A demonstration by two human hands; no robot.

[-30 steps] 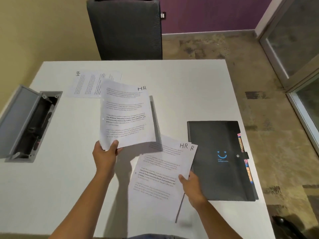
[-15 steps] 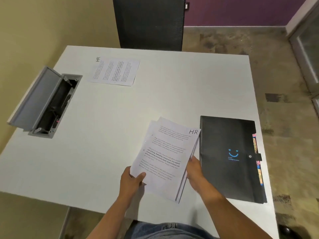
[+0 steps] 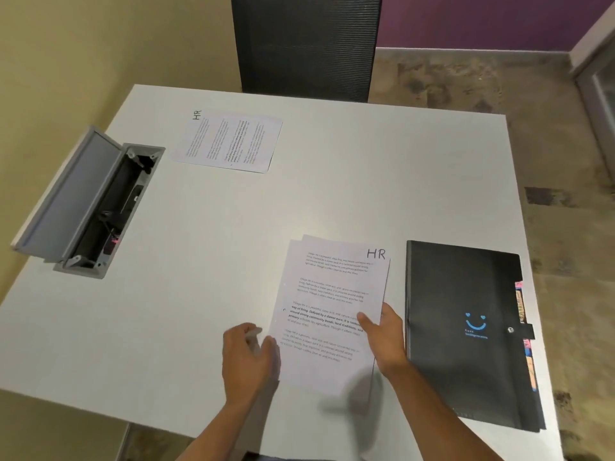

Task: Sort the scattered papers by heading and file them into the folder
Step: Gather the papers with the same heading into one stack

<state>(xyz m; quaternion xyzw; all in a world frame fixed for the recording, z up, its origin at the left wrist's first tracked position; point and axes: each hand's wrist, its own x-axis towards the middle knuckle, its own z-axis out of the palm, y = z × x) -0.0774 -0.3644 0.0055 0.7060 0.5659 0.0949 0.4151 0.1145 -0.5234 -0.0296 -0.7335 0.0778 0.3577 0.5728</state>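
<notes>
Head view: I see the shut folder (image 3: 466, 331), coloured tabs poking out; right hand (image 3: 386, 341) pinches the HR stack (image 3: 329, 311), left hand (image 3: 246, 357) blurred, grip unclear.

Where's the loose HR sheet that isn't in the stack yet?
The loose HR sheet lies flat on the table's far left, beside the open cable box and before the chair.

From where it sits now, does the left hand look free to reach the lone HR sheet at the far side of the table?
Probably yes. The left hand sits beside the HR stack, apparently holding nothing, and only bare table lies between it and the far HR sheet. It would take a long forward stretch.
</notes>
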